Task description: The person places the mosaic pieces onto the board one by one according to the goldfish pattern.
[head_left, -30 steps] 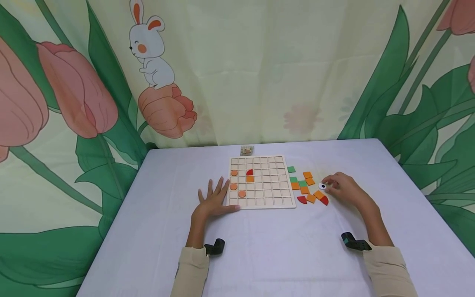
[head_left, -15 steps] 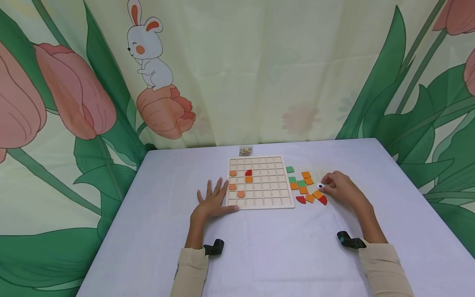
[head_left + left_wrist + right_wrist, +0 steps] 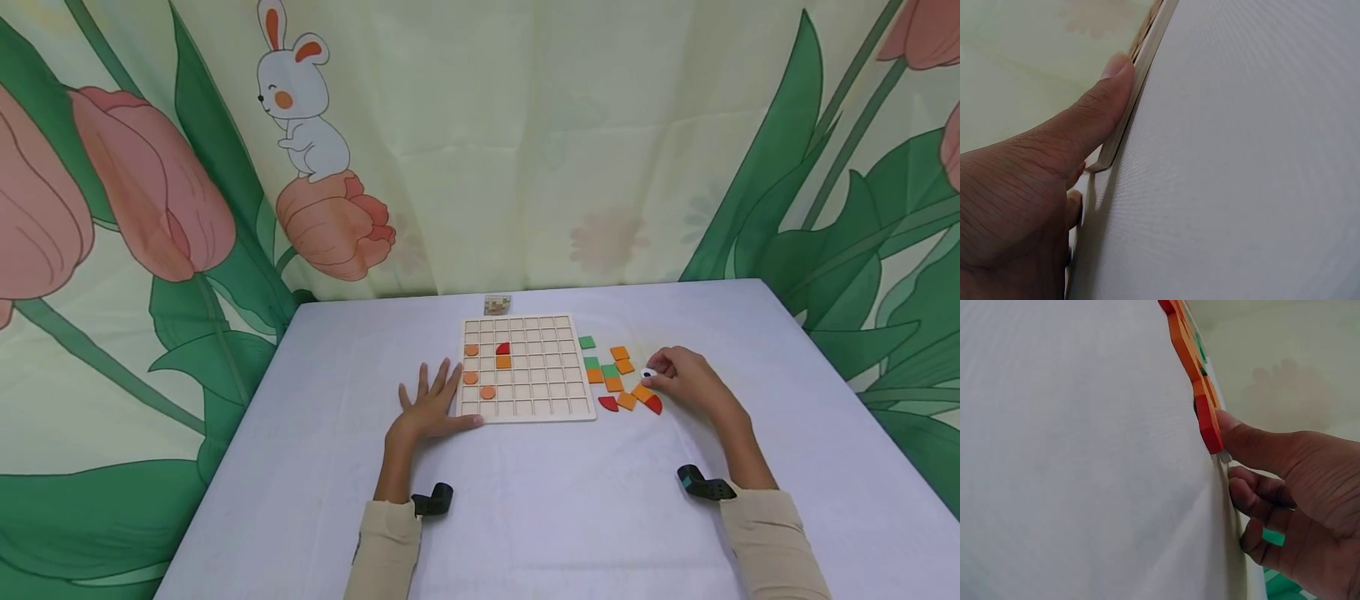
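Note:
A pale wooden grid board lies on the white table. Several of its cells hold pieces: orange discs, a red quarter-round and an orange square. My left hand lies at the board's left side, fingers spread, its thumb resting on the near-left corner. On the right, thumb and fingers of my right hand pinch a white disc with a black dot, like an eye. In the right wrist view, a red quarter-round hides most of the disc.
Between board and right hand lie loose pieces: green squares, orange squares and red quarter-rounds. Behind the board is a small patterned item, too small to make out. A printed curtain hangs at the table's far edge.
My right hand has shifted slightly left with the white disc, close to the orange and red pieces. The left hand keeps its place at the board. Between the first two frames the view shifts a little.

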The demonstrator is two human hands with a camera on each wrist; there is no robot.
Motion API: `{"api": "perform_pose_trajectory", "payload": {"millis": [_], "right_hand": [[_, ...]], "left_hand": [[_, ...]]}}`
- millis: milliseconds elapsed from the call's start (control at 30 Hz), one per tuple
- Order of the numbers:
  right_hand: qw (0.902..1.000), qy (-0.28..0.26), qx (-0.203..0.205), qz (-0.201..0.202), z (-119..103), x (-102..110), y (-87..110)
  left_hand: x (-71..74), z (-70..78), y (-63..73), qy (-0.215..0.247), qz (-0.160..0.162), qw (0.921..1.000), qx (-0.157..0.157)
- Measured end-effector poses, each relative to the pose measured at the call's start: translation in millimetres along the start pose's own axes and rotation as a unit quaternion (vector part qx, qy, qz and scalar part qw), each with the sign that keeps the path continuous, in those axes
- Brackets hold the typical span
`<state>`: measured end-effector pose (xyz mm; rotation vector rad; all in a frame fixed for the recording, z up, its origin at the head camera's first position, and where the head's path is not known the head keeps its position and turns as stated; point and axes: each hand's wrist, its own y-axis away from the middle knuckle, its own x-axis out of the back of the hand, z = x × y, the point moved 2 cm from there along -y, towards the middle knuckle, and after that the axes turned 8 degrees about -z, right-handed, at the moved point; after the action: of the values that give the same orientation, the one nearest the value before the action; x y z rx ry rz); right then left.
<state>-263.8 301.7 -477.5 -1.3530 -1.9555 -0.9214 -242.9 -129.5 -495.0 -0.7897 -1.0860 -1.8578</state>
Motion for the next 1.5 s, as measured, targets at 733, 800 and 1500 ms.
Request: {"api": "perform_pose_trajectory", "payload": {"millis": [733, 800, 1500], "right_hand": [[0.9998, 0.011, 0.015, -0.01, 2, 1, -1.8], [0.9999, 0.01, 0.008, -0.006, 2, 1, -2.5], [0.9994, 0.014, 0.029, 0.013, -30, -3, -14.9]], "left_hand": [[3.4, 2.6, 2.8, -0.004, -0.009, 0.9999, -0.005], [3.3, 2.6, 2.7, 0.0, -0.008, 0.9999, -0.007], [3.8, 2.8, 1.8, -0.003, 0.0, 1.0, -0.006]]}}
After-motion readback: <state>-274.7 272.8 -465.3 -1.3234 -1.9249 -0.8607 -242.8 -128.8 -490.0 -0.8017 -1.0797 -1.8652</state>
